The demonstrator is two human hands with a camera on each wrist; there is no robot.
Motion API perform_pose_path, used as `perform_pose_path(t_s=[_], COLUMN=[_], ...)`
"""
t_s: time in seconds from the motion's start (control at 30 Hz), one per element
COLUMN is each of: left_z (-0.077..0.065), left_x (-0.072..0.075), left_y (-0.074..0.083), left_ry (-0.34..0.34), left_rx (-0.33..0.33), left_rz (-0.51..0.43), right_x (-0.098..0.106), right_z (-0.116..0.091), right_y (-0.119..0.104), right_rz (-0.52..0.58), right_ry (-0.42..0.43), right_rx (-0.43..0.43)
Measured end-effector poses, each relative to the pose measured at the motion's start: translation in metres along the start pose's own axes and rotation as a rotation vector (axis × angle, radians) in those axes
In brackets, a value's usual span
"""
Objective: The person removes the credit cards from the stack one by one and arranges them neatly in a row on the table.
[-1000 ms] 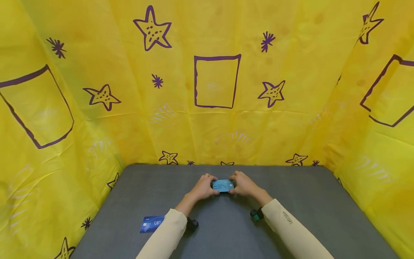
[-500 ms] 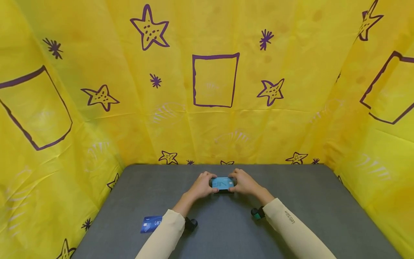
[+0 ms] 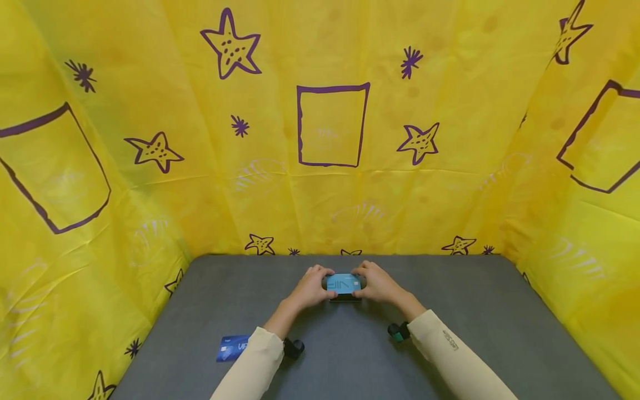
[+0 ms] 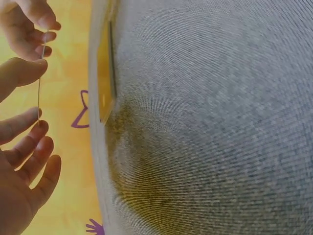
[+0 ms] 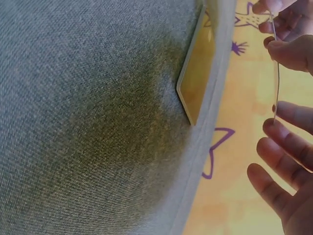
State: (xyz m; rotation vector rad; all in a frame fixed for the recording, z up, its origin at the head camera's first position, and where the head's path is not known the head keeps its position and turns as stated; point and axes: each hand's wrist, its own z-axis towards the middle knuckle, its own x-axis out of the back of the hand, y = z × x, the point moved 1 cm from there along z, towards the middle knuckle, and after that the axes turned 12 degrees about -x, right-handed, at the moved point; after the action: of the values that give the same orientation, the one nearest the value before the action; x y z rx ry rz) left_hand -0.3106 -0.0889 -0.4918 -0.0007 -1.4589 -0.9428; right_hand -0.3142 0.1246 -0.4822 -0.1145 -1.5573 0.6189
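Observation:
Both hands hold a light blue card [image 3: 343, 284] with VIP lettering, one at each short end. My left hand [image 3: 311, 285] pinches its left end between thumb and fingers, and my right hand [image 3: 377, 282] pinches the right end. In the left wrist view the card [image 4: 39, 88] shows edge-on as a thin line, raised off the table. A glossy dark flat slab [image 3: 345, 298] lies on the table under the card, mostly hidden by it. From the right wrist the slab [image 5: 197, 73] reflects the yellow curtain.
A dark blue VIP card [image 3: 232, 348] lies on the grey table [image 3: 345, 366] at the left, partly covered by the left sleeve [image 3: 255, 361]. Yellow curtains [image 3: 330, 211] with purple drawings enclose the table at the back and sides.
The light blue card and both hands have shifted slightly up and left in the head view, and more of the dark slab shows below the card. Both grips stay the same.

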Motion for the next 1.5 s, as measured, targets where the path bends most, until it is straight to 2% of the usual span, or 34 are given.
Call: perform_pose_path(t_s=[0.23, 0.6, 0.8, 1.27, 1.5], left_z=[-0.003, -0.012, -0.017, -0.037, -0.050], left_x=[0.007, 0.027, 0.032, 0.042, 0.045], left_y=[0.004, 0.011, 0.013, 0.019, 0.020], left_ry=[0.035, 0.058, 0.077, 0.112, 0.098], left_rx=[-0.030, -0.076, -0.080, -0.085, -0.078], left_rz=[0.037, 0.068, 0.083, 0.079, 0.070], right_x=[0.003, 0.014, 0.017, 0.019, 0.016], right_z=[-0.004, -0.008, -0.009, -0.016, -0.020], right_y=[-0.003, -0.018, -0.025, -0.043, -0.050], right_rz=[-0.027, -0.038, -0.046, -0.011, -0.001], right_ry=[0.026, 0.030, 0.012, 0.047, 0.048], right_rx=[0.062, 0.134, 0.144, 0.247, 0.283])
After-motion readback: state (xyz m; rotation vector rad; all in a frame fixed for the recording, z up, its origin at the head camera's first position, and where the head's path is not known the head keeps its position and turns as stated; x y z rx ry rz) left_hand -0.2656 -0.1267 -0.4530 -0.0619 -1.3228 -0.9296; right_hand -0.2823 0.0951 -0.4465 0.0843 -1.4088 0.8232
